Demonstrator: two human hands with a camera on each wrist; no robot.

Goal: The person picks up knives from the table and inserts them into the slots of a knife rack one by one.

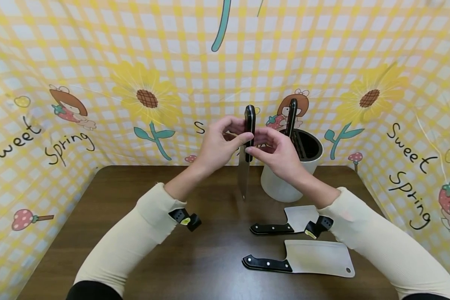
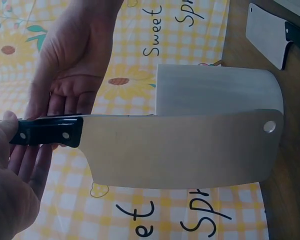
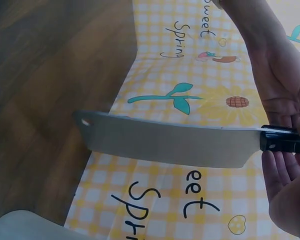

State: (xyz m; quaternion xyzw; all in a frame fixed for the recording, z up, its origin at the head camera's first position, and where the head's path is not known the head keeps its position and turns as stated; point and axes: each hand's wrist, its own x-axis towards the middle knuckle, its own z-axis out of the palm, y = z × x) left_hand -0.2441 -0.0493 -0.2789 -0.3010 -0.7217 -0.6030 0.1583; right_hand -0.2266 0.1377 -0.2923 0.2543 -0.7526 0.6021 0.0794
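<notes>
A cleaver [image 1: 250,118] hangs upright in front of me, its black riveted handle up and its broad blade pointing down. My left hand [image 1: 218,145] pinches the handle from the left. From the other side, my right hand [image 1: 281,153] also grips it, thumb toward me. In the left wrist view the cleaver blade [image 2: 180,150] shows in full, with a hole near its end corner. Just right of the blade stands a white round knife holder [image 1: 279,185] with a black interior. Another black knife handle [image 1: 291,118] rises from it.
Two more cleavers lie on the brown table [image 1: 165,258]: a smaller cleaver [image 1: 271,228], partly covered by the right wrist camera, and a larger cleaver [image 1: 318,258] nearer me. Checked yellow cloth [image 1: 195,75] with printed flowers hangs behind and along both sides.
</notes>
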